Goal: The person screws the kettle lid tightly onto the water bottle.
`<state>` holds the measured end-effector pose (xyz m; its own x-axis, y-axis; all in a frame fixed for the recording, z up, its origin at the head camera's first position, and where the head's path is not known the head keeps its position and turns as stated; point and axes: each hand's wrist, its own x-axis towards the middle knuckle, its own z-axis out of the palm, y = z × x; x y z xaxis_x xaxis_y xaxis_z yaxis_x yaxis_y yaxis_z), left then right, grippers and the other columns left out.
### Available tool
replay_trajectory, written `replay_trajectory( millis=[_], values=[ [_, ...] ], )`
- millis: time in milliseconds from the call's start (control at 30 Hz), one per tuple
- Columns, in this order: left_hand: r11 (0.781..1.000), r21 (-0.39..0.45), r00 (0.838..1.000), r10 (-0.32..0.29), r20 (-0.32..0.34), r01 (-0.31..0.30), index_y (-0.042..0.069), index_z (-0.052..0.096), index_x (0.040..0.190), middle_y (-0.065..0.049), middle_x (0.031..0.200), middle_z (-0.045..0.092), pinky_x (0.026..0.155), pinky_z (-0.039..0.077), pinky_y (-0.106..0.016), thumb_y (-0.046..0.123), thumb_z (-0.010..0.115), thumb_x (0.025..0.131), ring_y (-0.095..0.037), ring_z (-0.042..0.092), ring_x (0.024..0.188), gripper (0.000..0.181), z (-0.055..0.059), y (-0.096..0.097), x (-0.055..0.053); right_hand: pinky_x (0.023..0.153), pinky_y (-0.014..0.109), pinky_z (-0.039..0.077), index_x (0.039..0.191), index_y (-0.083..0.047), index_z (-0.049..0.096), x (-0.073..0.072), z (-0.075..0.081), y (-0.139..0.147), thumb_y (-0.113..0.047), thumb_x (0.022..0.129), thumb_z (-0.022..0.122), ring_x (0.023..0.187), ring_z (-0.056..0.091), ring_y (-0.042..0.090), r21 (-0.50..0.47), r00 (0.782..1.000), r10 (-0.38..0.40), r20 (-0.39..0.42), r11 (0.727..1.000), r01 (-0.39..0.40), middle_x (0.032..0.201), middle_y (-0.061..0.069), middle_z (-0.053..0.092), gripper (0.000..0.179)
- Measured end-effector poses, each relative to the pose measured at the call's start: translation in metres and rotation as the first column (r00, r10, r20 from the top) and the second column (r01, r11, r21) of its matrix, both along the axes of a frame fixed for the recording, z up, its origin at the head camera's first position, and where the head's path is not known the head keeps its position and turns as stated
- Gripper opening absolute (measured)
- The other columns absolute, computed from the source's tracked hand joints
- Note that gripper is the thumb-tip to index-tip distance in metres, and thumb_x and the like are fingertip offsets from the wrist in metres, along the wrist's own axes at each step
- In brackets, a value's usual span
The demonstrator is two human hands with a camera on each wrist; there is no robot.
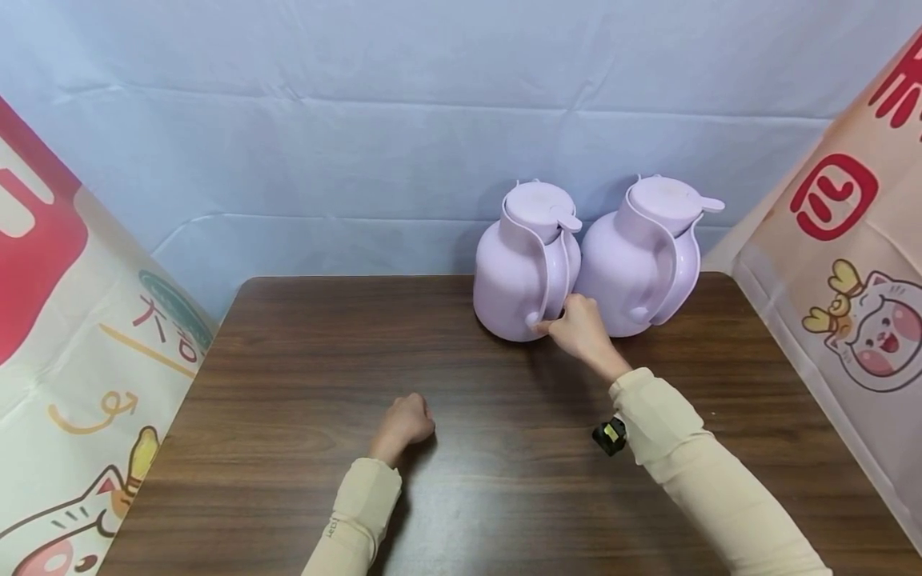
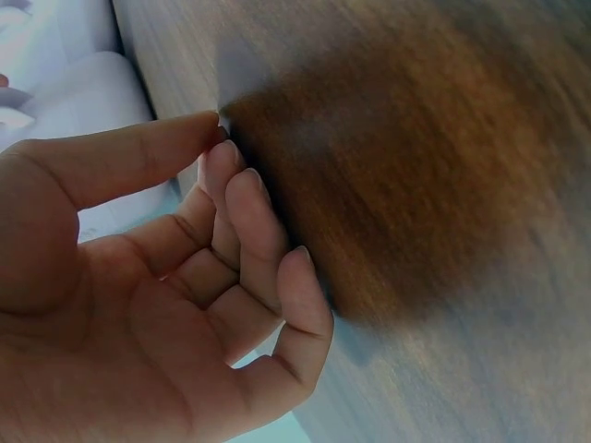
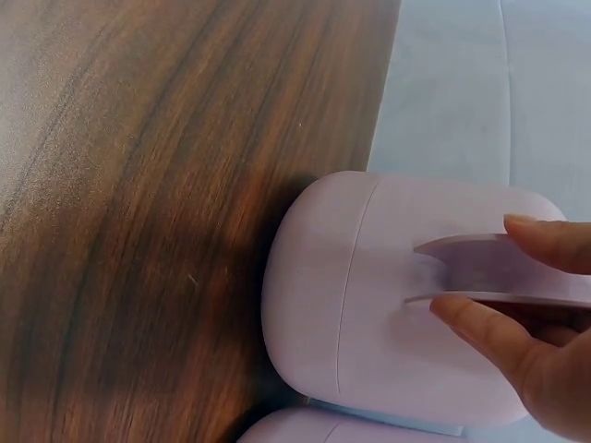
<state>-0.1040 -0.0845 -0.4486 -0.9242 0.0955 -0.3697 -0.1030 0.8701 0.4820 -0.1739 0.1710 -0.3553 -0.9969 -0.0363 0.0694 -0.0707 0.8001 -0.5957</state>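
Two lilac thermos jugs stand upright, side by side, at the back of the table. My right hand [image 1: 580, 326] is at the left thermos jug [image 1: 500, 280], low on its handle [image 1: 556, 276]. In the right wrist view, the thumb and fingers [image 3: 489, 330] grip the handle from both sides, near where it meets the jug's body [image 3: 314, 277]. The right thermos jug [image 1: 605, 248] is close beside that hand, its handle turned to the right. My left hand [image 1: 405, 420] rests on the table, loosely curled, holding nothing; in the left wrist view its thumb meets the fingertips.
The brown wood-grain table [image 1: 302, 344] has its back edge against a pale blue cloth wall [image 1: 346, 160]. Printed panels flank it, one at the left [image 1: 65, 320] and one at the right [image 1: 828, 264]. A small black device [image 1: 609, 436] sits at the right wrist.
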Motion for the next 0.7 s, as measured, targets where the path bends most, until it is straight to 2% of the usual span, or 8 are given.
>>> replay_trajectory(
  millis=[233,533,700],
  values=[
    [1.000,0.018,1.000,0.016,0.018,-0.016,0.010,0.045,0.059,-0.004,0.059,0.044,0.051,0.034,-0.030,0.002,0.052,0.074,-0.018,0.042,0.055,0.018,-0.0005,-0.0003,0.0008,0.067,0.044,0.044,0.077,0.008,0.061,-0.0036,0.0009,0.0023,-0.019,0.071,0.076,0.075,0.054,0.036,0.000,1.000,-0.006,0.006,1.000,0.006,0.078,0.025,0.060,0.032],
    [0.999,0.031,1.000,0.018,0.018,-0.019,0.013,0.037,0.056,0.000,0.054,0.031,0.048,0.029,-0.029,0.002,0.050,0.075,-0.016,0.031,0.050,0.026,0.0003,-0.0003,0.0017,0.071,0.047,0.043,0.080,0.010,0.061,-0.0065,0.0027,0.0035,-0.019,0.071,0.076,0.082,0.056,0.041,0.010,1.000,-0.011,0.010,1.000,0.011,0.082,0.028,0.061,0.034],
    [1.000,0.024,1.000,0.019,0.006,-0.019,0.013,0.036,0.055,-0.001,0.054,0.031,0.049,0.029,-0.029,0.002,0.049,0.076,-0.017,0.032,0.051,0.027,-0.0023,0.0000,0.0013,0.071,0.047,0.044,0.080,0.011,0.060,-0.0080,0.0041,0.0026,-0.020,0.071,0.076,0.082,0.056,0.041,0.019,1.000,-0.019,0.021,1.000,0.019,0.083,0.029,0.060,0.035]
  ],
)
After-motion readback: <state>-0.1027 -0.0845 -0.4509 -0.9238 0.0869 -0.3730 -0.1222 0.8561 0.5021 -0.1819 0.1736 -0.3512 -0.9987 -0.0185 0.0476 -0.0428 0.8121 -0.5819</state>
